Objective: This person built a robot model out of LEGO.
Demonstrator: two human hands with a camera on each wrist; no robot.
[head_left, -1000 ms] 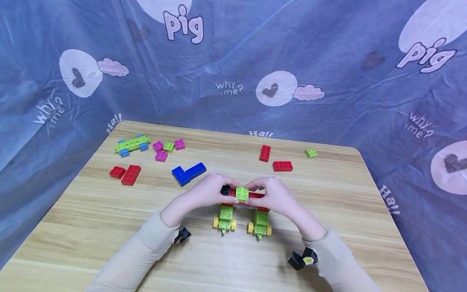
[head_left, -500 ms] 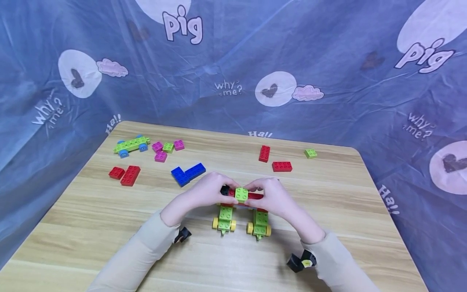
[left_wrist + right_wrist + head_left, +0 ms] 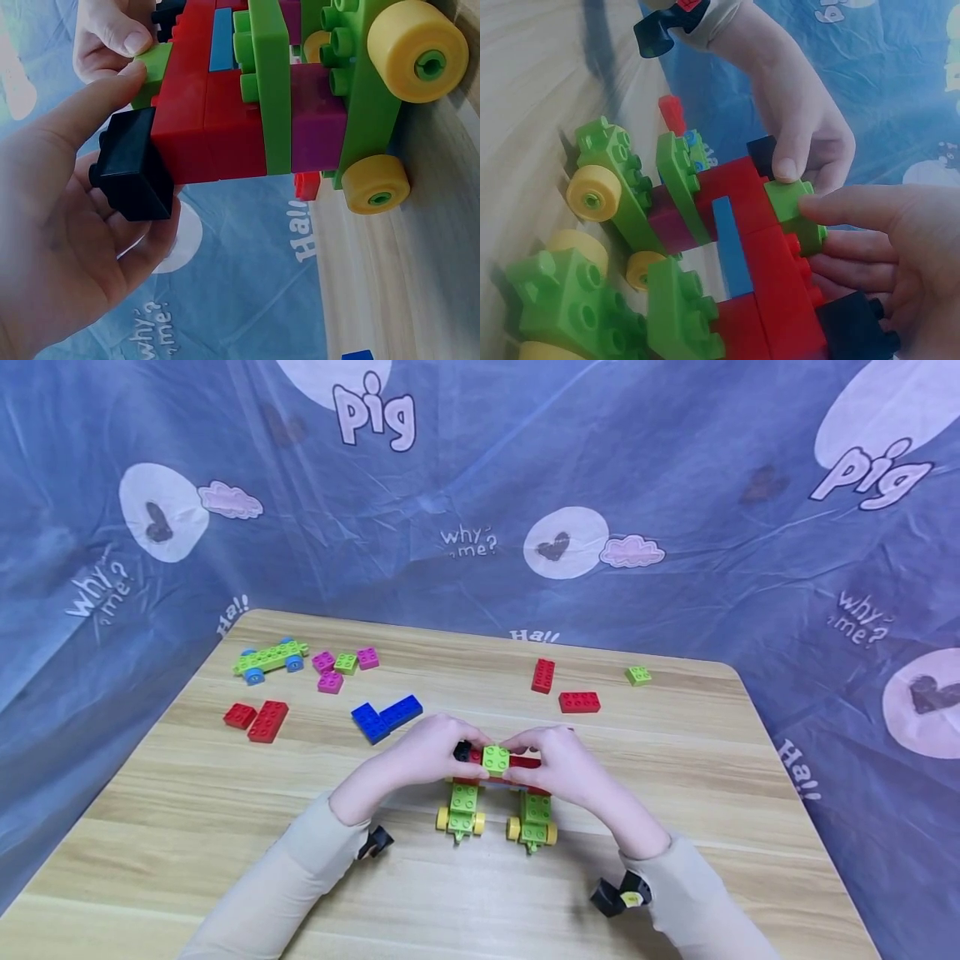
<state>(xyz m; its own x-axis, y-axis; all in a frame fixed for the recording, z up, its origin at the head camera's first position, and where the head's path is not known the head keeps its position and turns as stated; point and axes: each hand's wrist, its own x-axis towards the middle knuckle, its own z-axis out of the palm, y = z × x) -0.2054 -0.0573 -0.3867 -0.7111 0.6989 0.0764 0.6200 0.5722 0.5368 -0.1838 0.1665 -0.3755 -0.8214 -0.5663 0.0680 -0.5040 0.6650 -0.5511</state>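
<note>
My left hand and right hand meet over a brick build near the table's middle. Between them they pinch a light green square brick on the build's red top bricks, thumbs on the near side. Below stand two green wheeled bases, the left base and the right base, both with yellow wheels. The left wrist view shows a black brick at the red end beside my left palm. By my right hand sits another black brick. A blue brick and purple brick lie lower in the build.
On the wooden table, a green car base with blue wheels stands back left, near several pink and green small bricks. Blue bricks and red bricks lie left. More red bricks and a green brick lie back right.
</note>
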